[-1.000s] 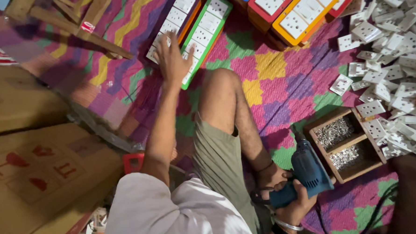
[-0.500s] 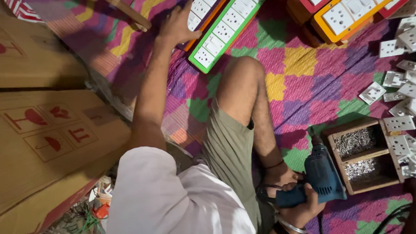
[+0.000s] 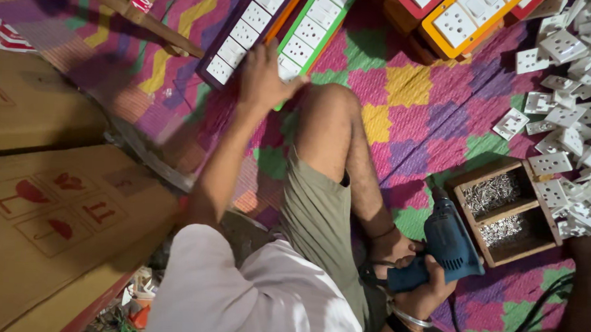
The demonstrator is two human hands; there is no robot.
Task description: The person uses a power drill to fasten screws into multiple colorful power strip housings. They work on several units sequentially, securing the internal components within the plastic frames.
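My left hand (image 3: 265, 75) reaches forward over my bent knee and rests on long socket strip boards (image 3: 275, 22) lying side by side on the patterned mat, one with a green frame (image 3: 329, 11), one orange-edged, one dark purple (image 3: 238, 40). Its fingers lie on their near ends; whether it grips one I cannot tell. My right hand (image 3: 423, 291) is low by my ankle, closed around the handle of a blue electric drill (image 3: 448, 246) that rests beside my foot.
A wooden box (image 3: 506, 212) with two compartments of screws sits right of the drill. A heap of white socket plates (image 3: 577, 98) fills the right. Yellow and red framed boards (image 3: 461, 20) lie at the top. Cardboard cartons (image 3: 41, 208) stand at left. A black cable (image 3: 542, 296) trails bottom right.
The view has swung, so the boards and my left hand now sit nearer the centre top. My left hand stays on the strip boards. The right hand keeps hold of the drill.
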